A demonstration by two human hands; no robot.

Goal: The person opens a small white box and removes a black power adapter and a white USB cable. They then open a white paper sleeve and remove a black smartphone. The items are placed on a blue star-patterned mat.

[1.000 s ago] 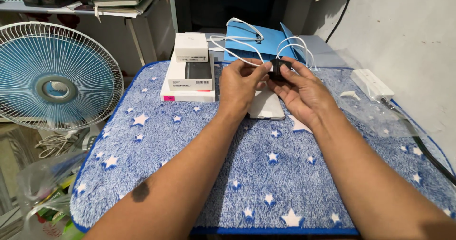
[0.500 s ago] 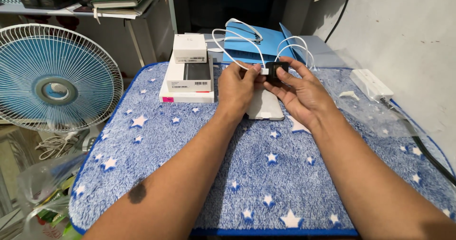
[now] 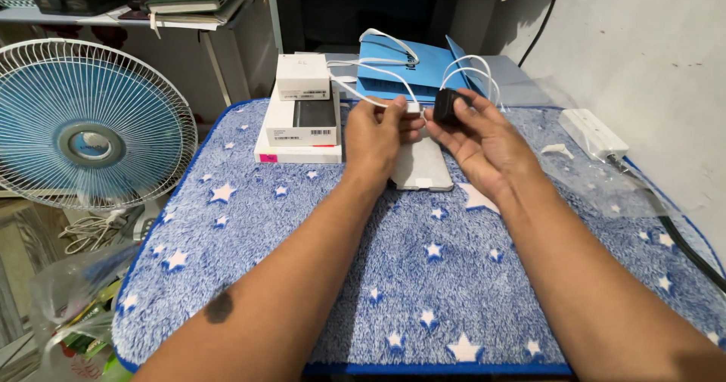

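Note:
My left hand [image 3: 378, 136] pinches the plug end of a white cable [image 3: 376, 72] between thumb and fingers. My right hand [image 3: 484, 141] holds a small black charger block [image 3: 444, 104] at its fingertips. A small gap separates the plug from the block. The cable loops back over a blue paper bag [image 3: 401, 68]. Below both hands a grey phone [image 3: 420, 166] lies flat on the blue star-patterned mat [image 3: 318, 261].
Three white boxes [image 3: 301, 117] are stacked at the mat's far left. A white power strip [image 3: 592, 132] with a black cord lies at the right by the wall, next to a clear plastic wrapper [image 3: 597, 181]. A blue fan [image 3: 87, 121] stands at the left.
The cable plug and the black block were together half a second ago; now they are apart, my left hand shifted slightly left and my right hand tilted the block.

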